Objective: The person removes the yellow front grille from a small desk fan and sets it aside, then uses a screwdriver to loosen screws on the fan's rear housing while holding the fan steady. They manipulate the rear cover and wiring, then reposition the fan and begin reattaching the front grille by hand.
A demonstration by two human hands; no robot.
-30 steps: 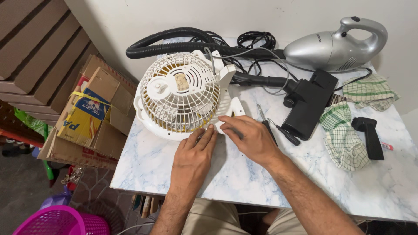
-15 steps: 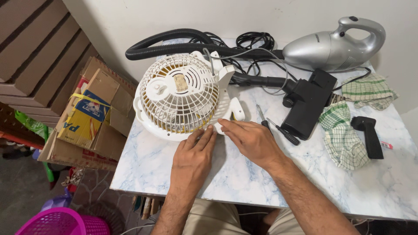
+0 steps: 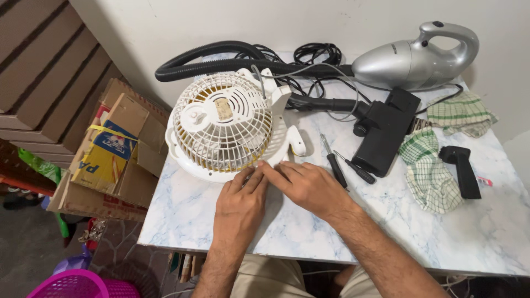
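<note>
The white fan (image 3: pixel 226 128) lies grille-up on the marble tabletop (image 3: pixel 342 232). Both hands — left hand (image 3: pixel 241 203), right hand (image 3: pixel 308 186) — rest flat, fingertips pressing its near rim, gripping nothing. Best to press evenly around the rim, with the screwdrivers (image 3: pixel 346 166) close by.

Head-worn camera, single view, looking steeply down at close range.
It faces the wall beyond the marble table's (image 3: pixel 353 243) far edge; the near edge and both forearms enter from below, floor and cardboard boxes (image 3: pixel 110 160) showing past the left edge.
</note>
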